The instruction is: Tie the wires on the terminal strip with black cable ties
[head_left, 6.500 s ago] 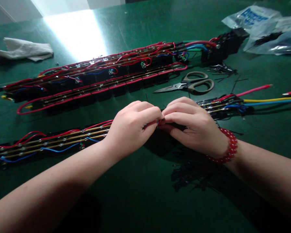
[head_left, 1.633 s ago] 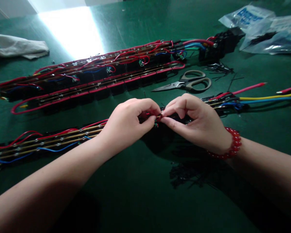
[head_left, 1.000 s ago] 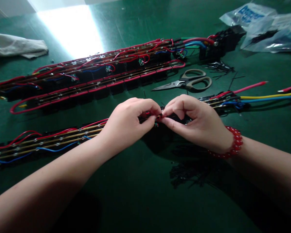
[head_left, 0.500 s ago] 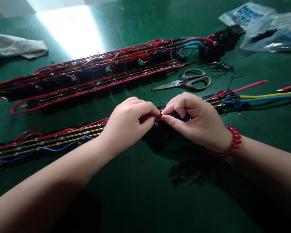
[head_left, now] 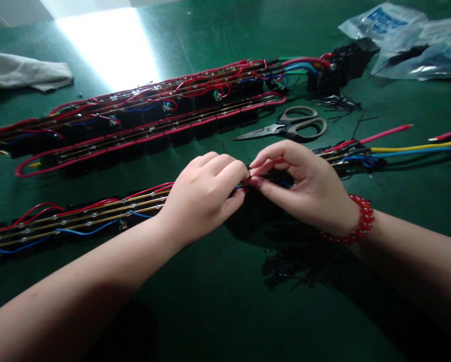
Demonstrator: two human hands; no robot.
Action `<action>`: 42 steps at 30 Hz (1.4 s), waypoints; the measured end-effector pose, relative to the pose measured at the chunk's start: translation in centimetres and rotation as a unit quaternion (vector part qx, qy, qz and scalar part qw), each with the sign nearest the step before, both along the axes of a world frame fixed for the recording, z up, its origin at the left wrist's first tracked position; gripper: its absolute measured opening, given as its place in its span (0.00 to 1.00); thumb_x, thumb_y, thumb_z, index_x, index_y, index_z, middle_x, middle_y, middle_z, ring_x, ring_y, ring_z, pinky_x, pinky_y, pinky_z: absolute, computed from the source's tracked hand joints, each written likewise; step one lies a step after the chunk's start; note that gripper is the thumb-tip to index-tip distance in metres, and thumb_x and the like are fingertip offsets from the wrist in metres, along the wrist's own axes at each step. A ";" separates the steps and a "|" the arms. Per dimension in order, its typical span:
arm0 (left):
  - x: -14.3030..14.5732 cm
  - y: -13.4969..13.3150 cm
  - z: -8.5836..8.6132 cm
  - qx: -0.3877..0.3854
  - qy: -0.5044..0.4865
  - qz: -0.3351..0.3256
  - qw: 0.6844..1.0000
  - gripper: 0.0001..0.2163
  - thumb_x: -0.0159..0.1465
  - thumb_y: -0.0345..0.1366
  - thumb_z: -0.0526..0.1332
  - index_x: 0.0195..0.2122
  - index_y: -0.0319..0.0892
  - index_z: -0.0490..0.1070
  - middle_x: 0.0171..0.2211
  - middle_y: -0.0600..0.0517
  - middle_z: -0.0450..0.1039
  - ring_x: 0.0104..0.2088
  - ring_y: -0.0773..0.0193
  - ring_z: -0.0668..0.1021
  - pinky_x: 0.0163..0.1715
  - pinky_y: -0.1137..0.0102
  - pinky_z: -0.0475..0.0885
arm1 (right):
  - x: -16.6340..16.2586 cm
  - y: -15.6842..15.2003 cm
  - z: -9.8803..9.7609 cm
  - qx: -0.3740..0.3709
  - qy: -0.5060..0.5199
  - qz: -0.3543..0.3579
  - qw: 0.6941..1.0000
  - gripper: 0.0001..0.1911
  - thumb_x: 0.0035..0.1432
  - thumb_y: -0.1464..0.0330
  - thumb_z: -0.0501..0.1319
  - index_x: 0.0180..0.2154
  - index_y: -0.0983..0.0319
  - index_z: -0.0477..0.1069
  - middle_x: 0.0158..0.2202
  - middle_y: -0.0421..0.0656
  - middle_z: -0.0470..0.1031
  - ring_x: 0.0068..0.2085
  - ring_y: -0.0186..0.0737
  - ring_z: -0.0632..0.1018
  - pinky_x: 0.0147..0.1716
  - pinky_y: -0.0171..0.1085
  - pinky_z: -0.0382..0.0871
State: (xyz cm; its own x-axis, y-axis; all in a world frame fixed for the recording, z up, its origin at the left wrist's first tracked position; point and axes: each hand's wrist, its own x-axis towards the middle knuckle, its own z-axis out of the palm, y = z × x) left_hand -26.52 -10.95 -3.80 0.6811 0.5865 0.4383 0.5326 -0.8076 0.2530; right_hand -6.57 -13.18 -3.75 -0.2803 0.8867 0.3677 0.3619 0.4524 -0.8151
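Lying nearest: one heap of black strands (head_left: 293,271) on the table (head_left: 210,311). Next, two hands, meeting at the near strip (head_left: 108,213), which lies flat across the table. Left hand (head_left: 206,193): fingers bent over the strip, thumb on its near side. Right hand (head_left: 306,183): thumb and forefinger tips drawn close together beside the left's. Cannot tell what either pinches; too small, partly covered. Handling (judged): near strip fairly heavy, stiff lengthwise; wiring (head_left: 82,233) soft, small boards (head_left: 123,224) fragile. Best hold: long edges of the black body, clear of wiring. Leads (head_left: 402,149) at its right end: one red, one yellow, one blue. Beyond: one pair of scissors (head_left: 276,130); two far strips (head_left: 173,125), side by side; a second heap (head_left: 338,103); one cloth (head_left: 33,73). Far right: bags (head_left: 389,22), overlapping, at least two, exact count unclear.
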 end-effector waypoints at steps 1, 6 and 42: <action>0.0 0.0 0.0 0.005 0.001 -0.002 1.000 0.04 0.66 0.32 0.57 0.37 0.40 0.71 0.38 0.48 0.77 0.39 0.59 0.76 0.41 0.64 0.72 | 0.0 0.0 0.1 0.000 -0.008 0.000 1.000 0.07 0.58 0.73 0.64 0.39 0.58 0.71 0.37 0.38 0.76 0.37 0.36 0.79 0.39 0.36 0.75; 0.0 0.0 -0.2 0.030 0.005 -0.010 1.000 0.04 0.66 0.32 0.57 0.36 0.40 0.71 0.37 0.49 0.78 0.38 0.59 0.75 0.40 0.65 0.71 | 0.1 -0.1 0.6 0.016 -0.063 -0.004 0.998 0.05 0.58 0.73 0.62 0.36 0.58 0.74 0.34 0.39 0.78 0.35 0.37 0.78 0.38 0.38 0.74; 0.0 0.2 0.4 -0.063 -0.052 -0.011 0.997 0.06 0.66 0.36 0.62 0.34 0.42 0.77 0.37 0.51 0.81 0.38 0.62 0.77 0.41 0.67 0.72 | 0.5 0.3 0.7 0.018 -0.072 0.007 0.997 0.03 0.58 0.69 0.65 0.32 0.54 0.76 0.34 0.39 0.79 0.36 0.41 0.78 0.40 0.42 0.72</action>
